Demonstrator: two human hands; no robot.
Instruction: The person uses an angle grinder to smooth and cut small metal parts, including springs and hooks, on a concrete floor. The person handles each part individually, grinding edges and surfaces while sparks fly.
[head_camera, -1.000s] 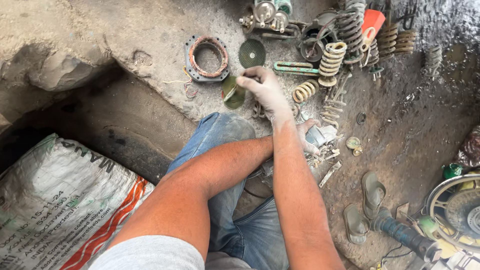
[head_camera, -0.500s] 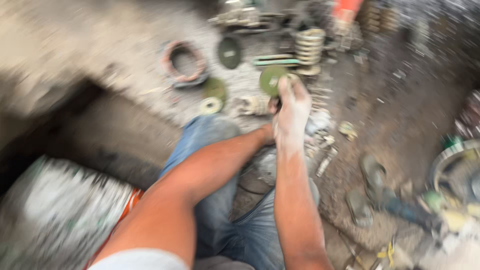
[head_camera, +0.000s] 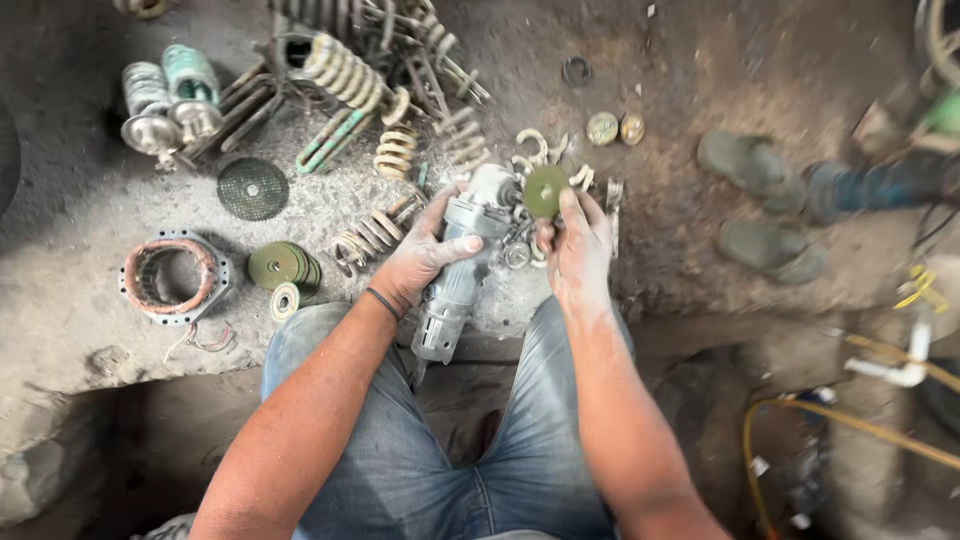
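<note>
Grinder (head_camera: 455, 275) lying grey and dusty between the knees, above the jeans (head_camera: 440, 450), head pointing up toward the scattered parts. Being clasped around the body by the left hand (head_camera: 425, 250), fingers wrapping it closed. Being fitted with a small green disc (head_camera: 546, 190) at the head, pinched by the fingertips of the right hand (head_camera: 575, 240), thumb and fingers closing on the disc's edge.

Sitting just left of the grinder: a stack of green discs (head_camera: 283, 265), touching a small pale wheel (head_camera: 286, 300) below it. Lying further up and left, a single dark cutting disc (head_camera: 253, 188), flat on the dirt. Resting near the left edge, a round motor stator (head_camera: 175, 275) with copper windings showing inside.

Crowding the ground above the hands: coil springs (head_camera: 345, 75), some pale, some rusty, tangling with metal rods. Standing at the upper left, two shock absorbers (head_camera: 165, 95).

Lying well apart on the right, a pair of dusty sandals (head_camera: 765, 205). Trailing along the lower right, a yellow hose (head_camera: 870, 420).
</note>
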